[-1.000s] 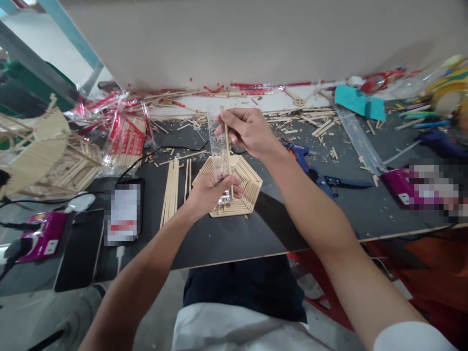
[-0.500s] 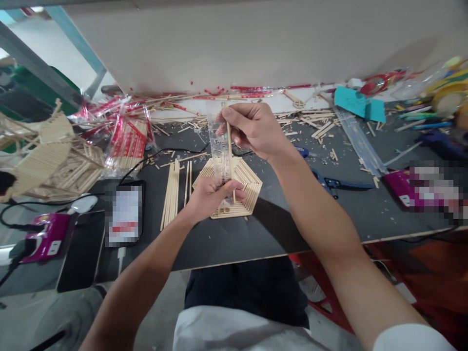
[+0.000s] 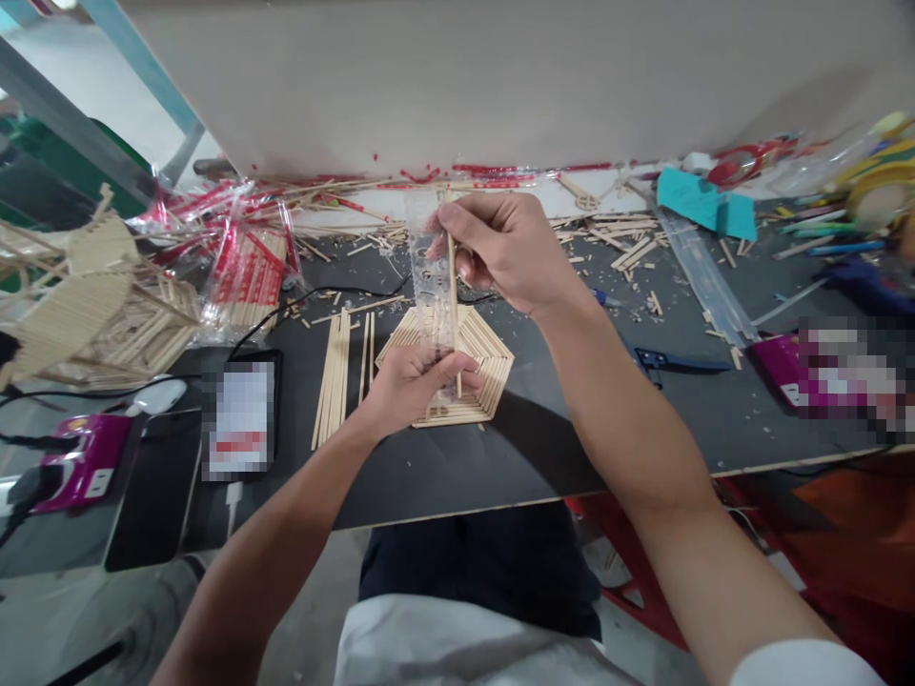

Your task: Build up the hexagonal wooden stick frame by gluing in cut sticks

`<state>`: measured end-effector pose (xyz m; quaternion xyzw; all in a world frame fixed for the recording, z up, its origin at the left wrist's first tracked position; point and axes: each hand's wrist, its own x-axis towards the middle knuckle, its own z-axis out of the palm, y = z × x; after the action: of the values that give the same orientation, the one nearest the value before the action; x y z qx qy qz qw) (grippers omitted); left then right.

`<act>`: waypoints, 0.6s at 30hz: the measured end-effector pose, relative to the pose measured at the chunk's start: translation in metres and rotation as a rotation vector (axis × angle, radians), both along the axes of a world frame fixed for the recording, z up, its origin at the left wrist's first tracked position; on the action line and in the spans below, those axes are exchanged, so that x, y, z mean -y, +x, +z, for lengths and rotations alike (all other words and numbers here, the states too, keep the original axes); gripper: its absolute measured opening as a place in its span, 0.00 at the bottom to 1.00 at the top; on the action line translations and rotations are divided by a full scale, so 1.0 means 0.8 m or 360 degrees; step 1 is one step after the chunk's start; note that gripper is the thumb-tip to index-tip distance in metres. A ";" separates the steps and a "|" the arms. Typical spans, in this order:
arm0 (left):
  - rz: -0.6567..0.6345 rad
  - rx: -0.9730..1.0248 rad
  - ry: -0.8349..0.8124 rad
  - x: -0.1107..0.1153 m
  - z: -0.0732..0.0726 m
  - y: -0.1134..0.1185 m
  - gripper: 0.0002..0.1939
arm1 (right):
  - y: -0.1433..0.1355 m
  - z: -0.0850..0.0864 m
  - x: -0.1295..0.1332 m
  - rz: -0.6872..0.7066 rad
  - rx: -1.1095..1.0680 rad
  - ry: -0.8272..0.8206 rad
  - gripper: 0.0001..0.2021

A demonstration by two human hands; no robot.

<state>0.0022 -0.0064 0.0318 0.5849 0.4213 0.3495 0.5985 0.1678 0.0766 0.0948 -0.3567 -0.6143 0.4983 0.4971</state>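
My left hand [image 3: 411, 386] is closed round the lower end of a clear plastic ruler [image 3: 430, 286], its thumb pressing a thin wooden stick [image 3: 454, 305] against the ruler's right edge. Higher up, my right hand [image 3: 500, 248] pinches the upper part of the same stick, with fingers behind the ruler too. Stick and ruler stand nearly parallel above a hexagonal panel [image 3: 490, 381] of wooden sticks lying on the dark table. Left of the panel lie a bundle of loose sticks [image 3: 332, 381] and a few single ones. My left hand hides part of the panel.
A phone [image 3: 239, 419] and a second dark phone [image 3: 153, 491] lie at left, near a purple power strip [image 3: 90, 462]. Stick structures [image 3: 78, 305] and wrapped chopsticks [image 3: 247, 276] are behind them. Pliers-like cutters [image 3: 679, 362] lie right, amid scattered stick scraps [image 3: 633, 250].
Both hands keep their hold. The right hand and the stick's upper part have shifted very slightly to the right; the view has also moved a little.
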 end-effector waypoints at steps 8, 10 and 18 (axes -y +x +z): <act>-0.0012 0.0084 -0.0007 -0.007 -0.010 -0.004 0.17 | -0.001 0.001 0.008 0.0052 -0.0028 -0.0036 0.18; -0.0003 0.0110 -0.0004 -0.008 -0.011 -0.004 0.18 | 0.000 -0.009 0.016 0.0027 -0.0004 -0.0061 0.19; -0.0014 0.0170 0.0021 -0.010 -0.010 -0.004 0.18 | -0.011 -0.064 0.077 -0.0154 -0.0178 -0.0218 0.11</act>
<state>-0.0009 0.0015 0.0235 0.5713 0.3838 0.3803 0.6178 0.1594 0.0149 0.0433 -0.3908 -0.5322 0.5337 0.5284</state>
